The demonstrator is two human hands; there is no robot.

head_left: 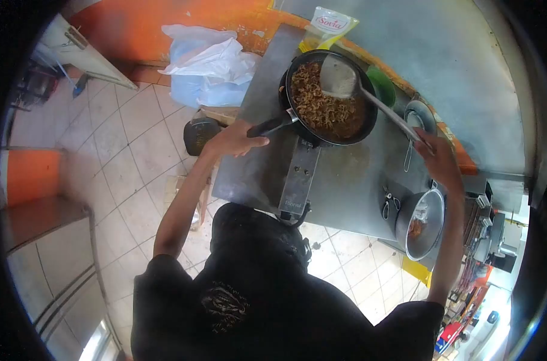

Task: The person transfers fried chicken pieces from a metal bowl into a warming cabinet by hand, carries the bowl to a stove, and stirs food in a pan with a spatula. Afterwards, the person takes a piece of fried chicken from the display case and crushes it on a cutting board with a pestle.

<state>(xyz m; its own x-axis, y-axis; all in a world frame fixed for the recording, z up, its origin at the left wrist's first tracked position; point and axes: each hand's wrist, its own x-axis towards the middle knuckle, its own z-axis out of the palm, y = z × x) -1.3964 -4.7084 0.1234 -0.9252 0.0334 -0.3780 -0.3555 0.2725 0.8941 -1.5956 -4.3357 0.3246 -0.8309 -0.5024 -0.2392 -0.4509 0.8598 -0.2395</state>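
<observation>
A black frying pan [365, 129] sits on a small gas stove [299, 177], filled with browned, shredded-looking food [321, 108] in dark sauce. Its black handle points toward my left hand [234, 139], which is closed round the handle's end. My right hand [440, 159] grips the long metal handle of a wide spatula [339, 78]. The spatula's blade is over the far right part of the food, and I cannot tell whether it touches it. Part of the handle inside each fist is hidden.
The stove stands on a metal table [351, 198]. Behind the pan are a "Sovia" packet [329, 27] and a green bowl [382, 87]. To the right lie a strainer [421, 114], scissors [386, 207] and a metal bowl [421, 225] near the edge. Plastic bags [210, 66] are at left.
</observation>
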